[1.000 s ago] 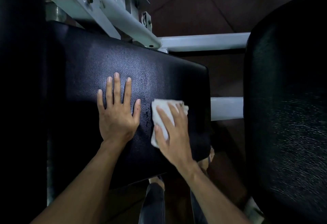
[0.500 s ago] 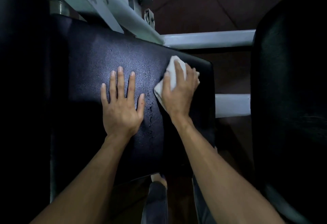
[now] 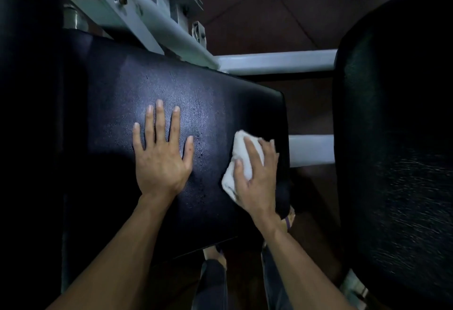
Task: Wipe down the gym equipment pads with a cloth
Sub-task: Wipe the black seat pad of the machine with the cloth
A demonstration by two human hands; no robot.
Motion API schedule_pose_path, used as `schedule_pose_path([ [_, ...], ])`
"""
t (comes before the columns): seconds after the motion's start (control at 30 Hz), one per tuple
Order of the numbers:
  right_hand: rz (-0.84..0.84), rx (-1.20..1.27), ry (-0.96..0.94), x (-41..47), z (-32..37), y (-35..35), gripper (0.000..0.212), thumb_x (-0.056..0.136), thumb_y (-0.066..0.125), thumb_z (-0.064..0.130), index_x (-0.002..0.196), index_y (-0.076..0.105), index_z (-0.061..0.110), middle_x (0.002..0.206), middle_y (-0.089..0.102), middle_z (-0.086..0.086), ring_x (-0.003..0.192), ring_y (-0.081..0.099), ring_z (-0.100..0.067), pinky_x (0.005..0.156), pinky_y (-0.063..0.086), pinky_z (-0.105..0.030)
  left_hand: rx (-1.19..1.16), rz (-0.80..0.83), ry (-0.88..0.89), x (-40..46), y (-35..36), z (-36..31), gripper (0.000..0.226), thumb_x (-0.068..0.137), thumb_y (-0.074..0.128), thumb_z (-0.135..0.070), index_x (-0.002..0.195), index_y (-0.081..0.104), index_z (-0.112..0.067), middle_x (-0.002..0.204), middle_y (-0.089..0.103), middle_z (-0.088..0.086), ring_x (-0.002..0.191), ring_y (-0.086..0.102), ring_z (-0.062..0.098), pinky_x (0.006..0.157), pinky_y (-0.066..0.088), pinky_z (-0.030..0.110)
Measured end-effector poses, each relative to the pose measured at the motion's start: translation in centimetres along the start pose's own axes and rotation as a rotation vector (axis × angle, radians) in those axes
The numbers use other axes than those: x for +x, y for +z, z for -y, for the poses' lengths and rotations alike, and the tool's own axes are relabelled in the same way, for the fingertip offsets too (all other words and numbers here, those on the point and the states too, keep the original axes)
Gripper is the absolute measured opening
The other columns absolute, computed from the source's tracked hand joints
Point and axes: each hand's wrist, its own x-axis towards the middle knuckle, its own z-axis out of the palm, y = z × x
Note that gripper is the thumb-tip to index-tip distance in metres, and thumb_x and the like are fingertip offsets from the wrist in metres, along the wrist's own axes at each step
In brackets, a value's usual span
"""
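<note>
A black padded bench pad (image 3: 127,84) fills the middle of the head view, its surface speckled with small wet drops. My left hand (image 3: 161,152) lies flat on it with fingers spread, holding nothing. My right hand (image 3: 257,177) presses a folded white cloth (image 3: 241,160) against the pad near its right edge. Part of the cloth is hidden under my fingers and palm.
A second black pad (image 3: 397,138) stands close on the right. White metal frame bars (image 3: 274,62) run behind and between the pads, with a bolted bracket (image 3: 117,0) at top left. A dark upright pad (image 3: 24,113) borders the left. My legs and feet (image 3: 213,273) are below on the brown tiled floor.
My right hand with the cloth slid from the pad's far right corner back toward me along the right edge. Before that it had gone away from me. My left hand stayed flat.
</note>
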Motion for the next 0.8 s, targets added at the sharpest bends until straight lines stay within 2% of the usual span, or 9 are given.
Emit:
schedule_pose_path([
  [0.07, -0.063, -0.012, 0.038, 3.5, 1.7, 1.2, 0.05, 0.096, 0.05, 0.04, 0.141, 0.055, 0.019, 0.151, 0.046, -0.013, 0.146, 0.032, -0.039, 0.116, 0.027, -0.061, 0.009, -0.002, 0.0, -0.1, 0.1, 0.0, 0.064, 0.103, 0.023, -0.051, 0.159, 0.007, -0.024, 0.167, -0.003, 0.008, 0.155, 0.003, 0.025, 0.125, 0.006, 0.05],
  [0.17, -0.067, -0.021, -0.029, 5.3, 4.4, 2.8, 0.051, 0.098, 0.048, 0.043, 0.141, 0.056, 0.017, 0.15, 0.047, -0.014, 0.144, 0.035, -0.041, 0.118, 0.026, -0.059, 0.006, -0.003, 0.014, 0.1, 0.3, -0.1, 0.065, 0.103, 0.023, -0.051, 0.159, 0.005, -0.024, 0.167, -0.003, 0.008, 0.155, 0.001, 0.025, 0.125, 0.004, 0.049],
  [0.37, 0.048, 0.098, -0.161, 1.5, 4.4, 2.8, 0.049, 0.102, 0.048, 0.037, 0.147, 0.049, 0.019, 0.158, 0.036, -0.012, 0.152, 0.022, -0.034, 0.123, 0.019, -0.055, -0.006, 0.015, 0.026, -0.1, -0.1, 0.1, 0.065, 0.104, 0.027, -0.048, 0.159, 0.004, -0.023, 0.167, -0.005, 0.008, 0.155, -0.002, 0.025, 0.125, 0.003, 0.05],
  [0.5, 0.207, 0.149, -0.228, 0.1, 3.0, 1.1, 0.053, 0.102, 0.045, 0.041, 0.152, 0.042, 0.023, 0.166, 0.023, -0.009, 0.157, 0.009, -0.028, 0.128, 0.01, -0.047, -0.061, 0.038, 0.018, 0.1, -0.6, 0.2, 0.061, 0.104, 0.025, -0.049, 0.158, 0.011, -0.025, 0.167, 0.0, 0.006, 0.155, 0.0, 0.022, 0.125, 0.004, 0.049],
  [0.57, 0.205, 0.161, -0.193, 0.2, 1.1, 0.0, 0.054, 0.102, 0.04, 0.044, 0.153, 0.039, 0.025, 0.169, 0.015, -0.005, 0.157, 0.003, -0.024, 0.127, 0.006, -0.046, -0.141, 0.034, -0.04, 0.4, -1.2, -0.3, 0.058, 0.104, 0.026, -0.048, 0.156, 0.022, -0.024, 0.167, 0.007, 0.006, 0.155, 0.004, 0.022, 0.125, 0.006, 0.05],
  [0.67, 0.064, 0.077, 0.01, 1.0, -2.4, -1.1, 0.057, 0.101, 0.031, 0.05, 0.155, 0.033, 0.03, 0.17, 0.009, -0.002, 0.158, -0.001, -0.021, 0.127, 0.004, -0.05, -0.275, 0.017, -0.09, 1.0, -2.6, -3.8, 0.056, 0.101, 0.028, -0.048, 0.152, 0.032, -0.023, 0.164, 0.02, 0.008, 0.154, 0.014, 0.023, 0.123, 0.008, 0.052],
  [0.73, 0.069, -0.036, 0.062, 1.1, -3.9, -1.0, 0.06, 0.102, 0.025, 0.053, 0.158, 0.025, 0.031, 0.17, 0.003, -0.002, 0.157, -0.006, -0.021, 0.127, 0.005, -0.05, -0.225, 0.009, 0.044, 0.1, -2.6, -7.4, 0.054, 0.098, 0.033, -0.045, 0.149, 0.037, -0.025, 0.162, 0.028, 0.008, 0.152, 0.021, 0.024, 0.122, 0.009, 0.051],
  [0.8, 0.085, -0.157, 0.028, 0.9, -4.4, -0.5, 0.063, 0.102, 0.022, 0.053, 0.16, 0.019, 0.029, 0.17, -0.001, -0.004, 0.157, -0.009, -0.022, 0.128, 0.004, -0.046, -0.15, 0.024, 0.146, -1.7, -1.4, -10.1, 0.052, 0.095, 0.038, -0.044, 0.143, 0.047, -0.027, 0.159, 0.035, 0.009, 0.151, 0.024, 0.027, 0.12, 0.01, 0.051],
])
